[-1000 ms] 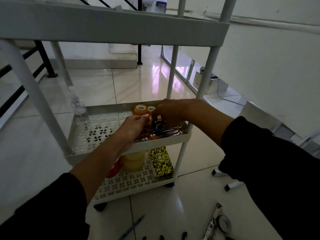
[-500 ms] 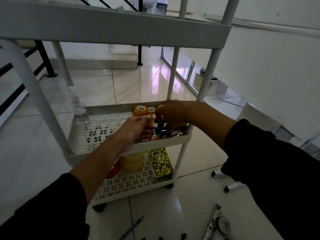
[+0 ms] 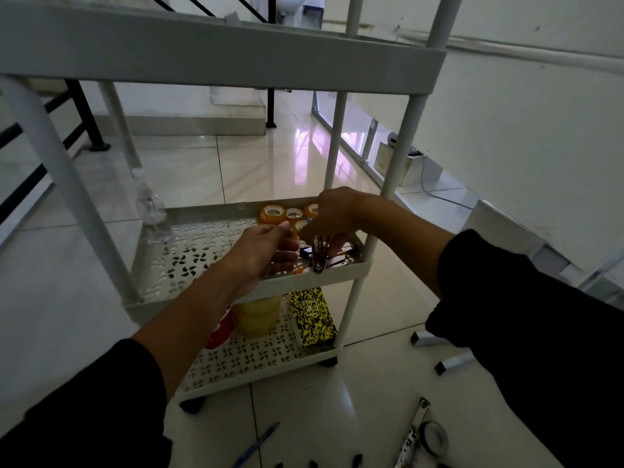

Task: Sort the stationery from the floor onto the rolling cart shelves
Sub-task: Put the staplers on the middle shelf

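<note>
At centre frame, on the middle shelf point(image 3: 175, 265) of the rolling cart point(image 3: 216, 65), the right hand point(image 3: 332, 216) reaches in from the right and pinches the upper end of a dark, slender metal item point(image 3: 318, 253), which stands nearly upright with its lower tip at the front lip of the shelf; dim light prevents a firm identification, though it resembles a pair of compasses or a clip. Judged by its shape, the item is light, rigid and smooth, with a possibly pointed end; hold it on the upper shank, clear of the tip, and lay it flat so that it cannot roll or catch in the shelf perforations. The left hand point(image 3: 266, 253) lies just left of the item, fingers loosely curled toward it; whether it holds anything cannot be determined. Small tape rolls point(image 3: 271, 212) stand in a cluster at the rear of the same shelf, directly behind both hands. They are light and hollow, and should be gripped across the rim. On the bottom shelf lie a wide yellow tape roll point(image 3: 258, 315) and a speckled yellow box point(image 3: 312, 317). On the floor point(image 3: 304, 400), at lower frame, a blue pen point(image 3: 256, 445), a dark tape roll point(image 3: 434, 437) and a cutter point(image 3: 413, 434) are not yet sorted, well apart from both hands.
</note>
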Action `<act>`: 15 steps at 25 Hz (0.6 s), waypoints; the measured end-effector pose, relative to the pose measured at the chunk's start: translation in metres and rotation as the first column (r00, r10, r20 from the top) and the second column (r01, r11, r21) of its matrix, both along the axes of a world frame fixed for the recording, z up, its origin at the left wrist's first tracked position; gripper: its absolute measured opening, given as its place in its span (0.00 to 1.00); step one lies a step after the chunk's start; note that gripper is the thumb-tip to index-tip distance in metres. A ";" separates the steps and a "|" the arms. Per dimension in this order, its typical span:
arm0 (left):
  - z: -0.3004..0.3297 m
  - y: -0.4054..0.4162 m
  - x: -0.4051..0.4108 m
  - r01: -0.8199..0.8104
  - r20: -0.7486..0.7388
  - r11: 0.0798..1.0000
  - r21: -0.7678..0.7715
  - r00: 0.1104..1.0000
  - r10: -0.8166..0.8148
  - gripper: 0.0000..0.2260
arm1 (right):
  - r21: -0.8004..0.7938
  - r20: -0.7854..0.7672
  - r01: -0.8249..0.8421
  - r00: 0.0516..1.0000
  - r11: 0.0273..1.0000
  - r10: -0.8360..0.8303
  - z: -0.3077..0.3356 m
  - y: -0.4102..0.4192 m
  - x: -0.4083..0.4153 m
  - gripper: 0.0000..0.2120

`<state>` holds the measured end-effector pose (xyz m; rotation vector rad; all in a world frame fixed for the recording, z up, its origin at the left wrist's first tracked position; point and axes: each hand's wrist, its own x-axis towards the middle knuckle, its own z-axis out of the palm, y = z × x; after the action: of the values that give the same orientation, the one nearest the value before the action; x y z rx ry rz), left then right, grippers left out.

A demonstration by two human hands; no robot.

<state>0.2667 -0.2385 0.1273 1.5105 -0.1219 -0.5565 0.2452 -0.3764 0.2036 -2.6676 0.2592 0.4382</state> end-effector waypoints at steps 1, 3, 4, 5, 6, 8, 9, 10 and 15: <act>0.000 0.000 0.000 0.004 0.005 1.000 0.011 1.000 -0.004 0.14 | 0.053 0.015 0.045 0.999 0.998 -0.046 -0.001 0.001 -0.001 0.16; -0.002 0.001 0.001 0.016 0.017 1.000 0.023 1.000 -0.016 0.13 | 0.105 0.037 0.109 0.993 0.989 -0.113 -0.004 0.003 -0.003 0.18; -0.002 0.001 0.001 0.023 0.018 0.999 0.023 1.000 -0.024 0.13 | 0.105 0.029 0.124 0.991 0.987 -0.128 -0.005 0.003 -0.003 0.18; -0.002 0.001 0.000 0.031 0.019 0.999 0.024 0.999 -0.032 0.13 | 0.092 0.018 0.137 0.990 0.986 -0.139 -0.007 0.002 -0.003 0.17; -0.002 0.001 0.000 0.039 0.021 0.999 0.028 0.999 -0.040 0.13 | 0.069 0.007 0.148 0.989 0.987 -0.148 -0.007 0.002 -0.003 0.16; -0.002 0.002 0.001 0.061 0.028 0.997 0.036 0.998 -0.062 0.12 | -0.029 -0.008 0.121 0.993 0.992 -0.122 -0.005 0.003 -0.003 0.17; -0.001 0.003 0.001 0.069 0.031 0.997 0.038 0.997 -0.070 0.12 | -0.123 0.013 0.089 0.996 0.988 -0.088 -0.005 0.004 -0.002 0.17; -0.001 0.003 0.001 0.071 0.033 0.997 0.038 0.997 -0.073 0.11 | -0.232 0.051 0.057 0.998 0.971 -0.046 -0.004 0.005 -0.002 0.17; -0.001 0.003 -0.001 0.069 0.031 0.997 0.038 0.997 -0.070 0.11 | -0.322 -0.227 -0.132 0.972 0.938 0.059 0.009 0.007 -0.004 0.24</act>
<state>0.2662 -0.2351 0.1266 1.5563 -0.1907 -0.5933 0.2410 -0.3696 0.2121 -2.9758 0.2910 0.7783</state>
